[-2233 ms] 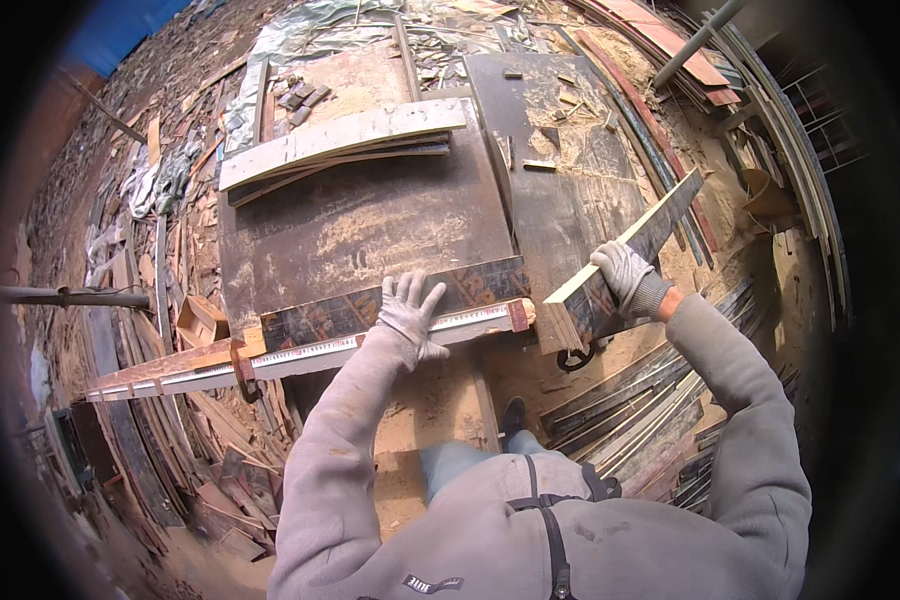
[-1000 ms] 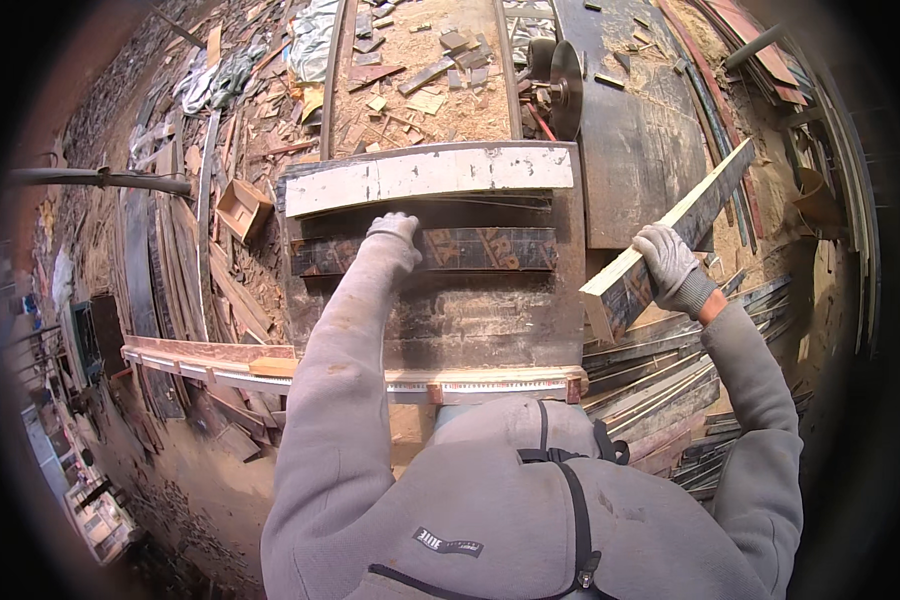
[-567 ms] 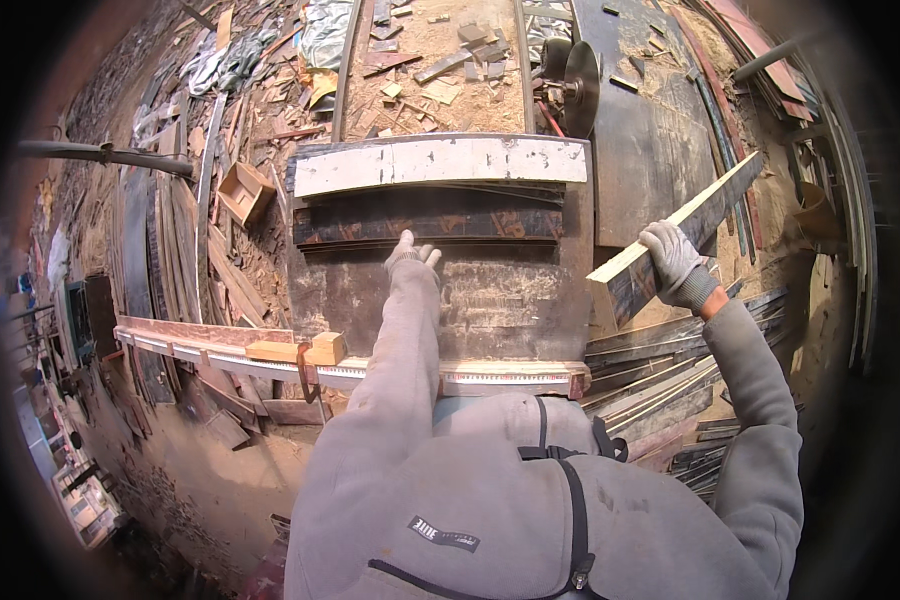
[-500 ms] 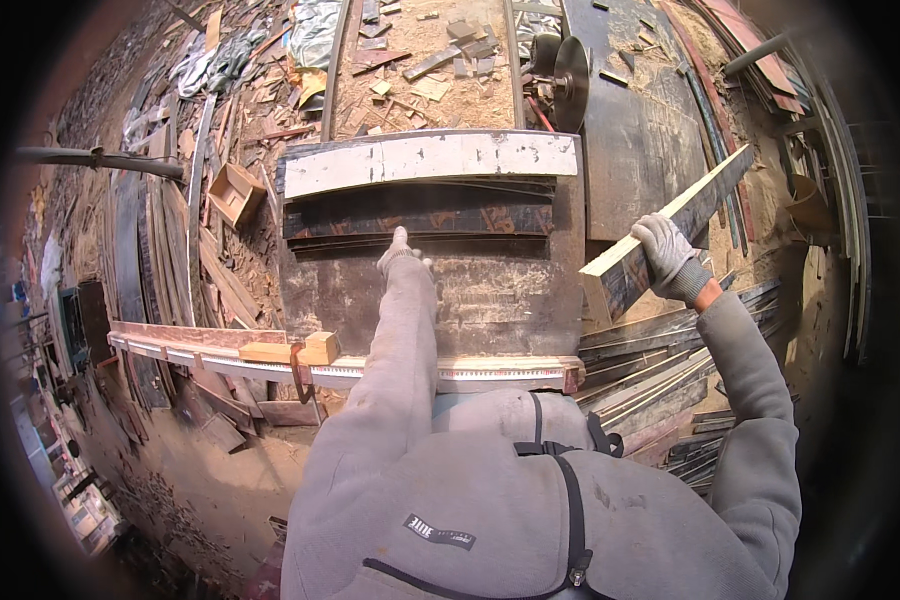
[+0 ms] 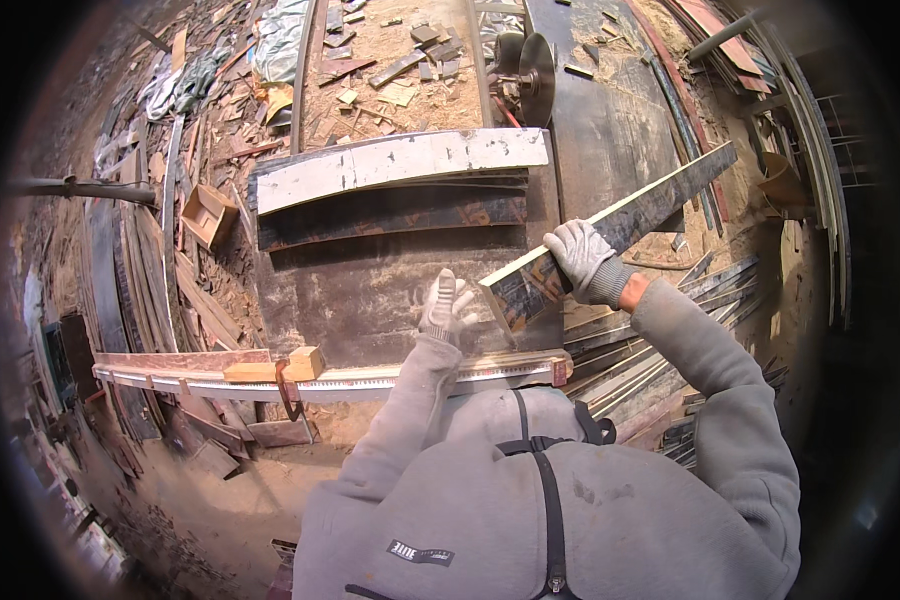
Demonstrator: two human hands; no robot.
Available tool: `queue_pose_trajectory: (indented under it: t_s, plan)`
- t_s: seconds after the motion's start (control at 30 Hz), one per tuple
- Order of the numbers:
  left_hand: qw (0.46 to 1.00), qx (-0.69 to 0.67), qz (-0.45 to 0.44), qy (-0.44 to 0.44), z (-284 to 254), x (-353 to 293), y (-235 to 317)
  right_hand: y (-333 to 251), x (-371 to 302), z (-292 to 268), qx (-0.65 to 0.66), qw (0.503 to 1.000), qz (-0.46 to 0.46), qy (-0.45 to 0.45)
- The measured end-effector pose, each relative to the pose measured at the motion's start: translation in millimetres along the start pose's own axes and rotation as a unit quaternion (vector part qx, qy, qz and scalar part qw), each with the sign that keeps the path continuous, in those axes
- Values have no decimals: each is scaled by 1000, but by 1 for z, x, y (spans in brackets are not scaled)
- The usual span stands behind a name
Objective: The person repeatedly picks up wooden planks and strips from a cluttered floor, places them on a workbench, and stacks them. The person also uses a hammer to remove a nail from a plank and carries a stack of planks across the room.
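Note:
In my gloved right hand (image 5: pixel 582 262) is a long dark-faced plywood strip (image 5: pixel 660 200) with a pale cut edge, gripped close to its near end. The strip slants up to the right, its near end over the right side of the worn table (image 5: pixel 360 305). My gloved left hand (image 5: pixel 445 306) hovers over the near part of the table, fingers apart and empty, a little left of the strip's end. Toward the table's far side lie a white-faced strip (image 5: pixel 410 165) and, on its near side, a dark plywood strip (image 5: pixel 390 212).
Along the table's front runs a rail with a measuring scale (image 5: pixel 450 376), a wood block (image 5: pixel 305 362) clamped to it. A round saw blade (image 5: pixel 537 80) stands beyond the table. Stacked strips (image 5: pixel 640 365) lie at right, an open wooden box (image 5: pixel 208 215) at left. Offcuts and sawdust cover the far ground.
My right hand has swung the plywood strip leftward over the table. My left hand has drawn back toward me from the dark strips. The view has shifted slightly.

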State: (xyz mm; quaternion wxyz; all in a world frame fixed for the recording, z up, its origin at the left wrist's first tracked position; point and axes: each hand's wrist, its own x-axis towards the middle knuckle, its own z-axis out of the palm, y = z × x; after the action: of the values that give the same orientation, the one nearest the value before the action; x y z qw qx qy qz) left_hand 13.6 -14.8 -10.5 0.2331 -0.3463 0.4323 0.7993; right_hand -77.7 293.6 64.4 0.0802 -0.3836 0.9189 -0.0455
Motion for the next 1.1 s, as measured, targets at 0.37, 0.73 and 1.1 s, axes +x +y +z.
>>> queue_pose_trajectory:
  t_s: [0.37,0.73,1.1]
  plan:
    - [966,19,60,250,-242,-71,14,-68,2,31,109,989,-78,63]
    - [942,69,189,269,-346,-93,45,153,-105,71,-24,992,53,-110]
    - [826,440,198,291,-250,-44,54,91,-219,66,-30,981,121,-146]
